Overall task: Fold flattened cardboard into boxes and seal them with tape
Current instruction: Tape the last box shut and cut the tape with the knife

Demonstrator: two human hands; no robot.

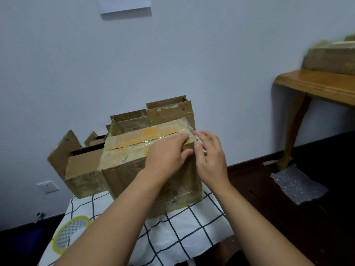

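Brown cardboard box (134,160), yellowish tape patches; white cloth (182,233), black grid; tape roll (71,235) yellow-rimmed; floor (288,189) dark.

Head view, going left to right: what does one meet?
White wall socket → yellow-rimmed roll of clear tape → open brown cardboard box → left hand → right hand → crumpled sheet of bubble wrap → wooden side table.

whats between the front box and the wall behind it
In the head view, several open cardboard boxes stand between the front box and the wall.
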